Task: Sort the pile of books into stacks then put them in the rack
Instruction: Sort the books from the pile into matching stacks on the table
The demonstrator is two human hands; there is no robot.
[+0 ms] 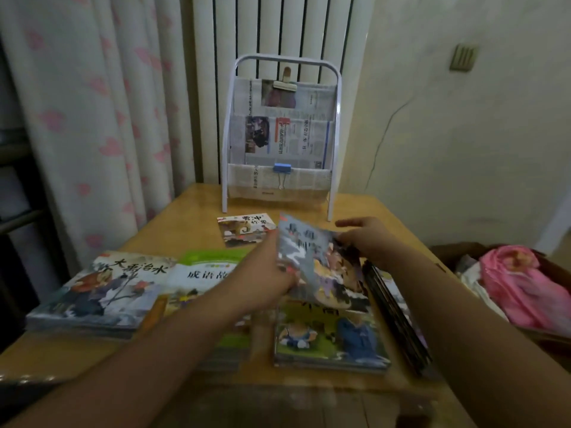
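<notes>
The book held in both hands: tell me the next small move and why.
Probably lay the lifted book down on a matching stack. Both the left hand and the right hand hold it tilted above the stack with the green cover, the other stacks lie flat, and the rack holds no books yet, so sorting looks unfinished.

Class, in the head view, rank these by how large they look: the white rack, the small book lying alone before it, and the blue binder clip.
1. White rack, by far the largest.
2. Small book, lying alone in front of the rack.
3. Blue binder clip, on the rack's lowest pocket.
All three sit at a similar distance, so the ranking is safe.
</notes>
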